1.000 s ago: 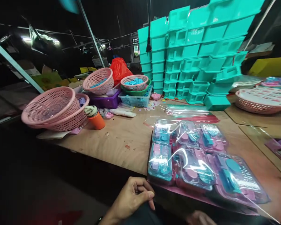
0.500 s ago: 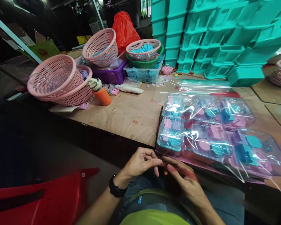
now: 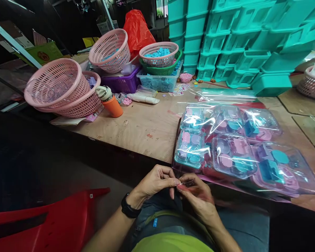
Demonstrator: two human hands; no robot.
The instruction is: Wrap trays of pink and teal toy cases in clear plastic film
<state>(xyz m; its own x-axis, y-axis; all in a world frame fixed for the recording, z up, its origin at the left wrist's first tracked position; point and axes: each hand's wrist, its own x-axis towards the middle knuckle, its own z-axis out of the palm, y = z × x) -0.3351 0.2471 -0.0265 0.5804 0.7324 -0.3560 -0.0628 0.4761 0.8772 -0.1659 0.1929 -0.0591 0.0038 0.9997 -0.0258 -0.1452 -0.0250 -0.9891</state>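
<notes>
My left hand (image 3: 161, 180), with a black band on the wrist, is closed in a pinch at the table's front edge. Its fingertips meet those of my right hand (image 3: 196, 192), which is closed too. Something small and pale, with thin shiny lines by it, shows between the fingertips; its kind is too small to tell. Just beyond the hands lies a flat pack wrapped in clear film (image 3: 208, 140). Under the film are several clear domed blisters (image 3: 190, 148) with pink, purple and turquoise plastic pieces.
Pink baskets (image 3: 55, 84) and an orange bottle (image 3: 112, 106) stand at the table's left. Behind are a purple crate (image 3: 120, 82), a clear crate (image 3: 159, 83), a red bag (image 3: 138, 33) and stacked turquoise bins (image 3: 225, 45). A red chair (image 3: 68, 217) is at lower left.
My right hand has moved left and its fingertips have closed against those of my left hand. The left hand keeps its pinch, and the view has shifted slightly.
</notes>
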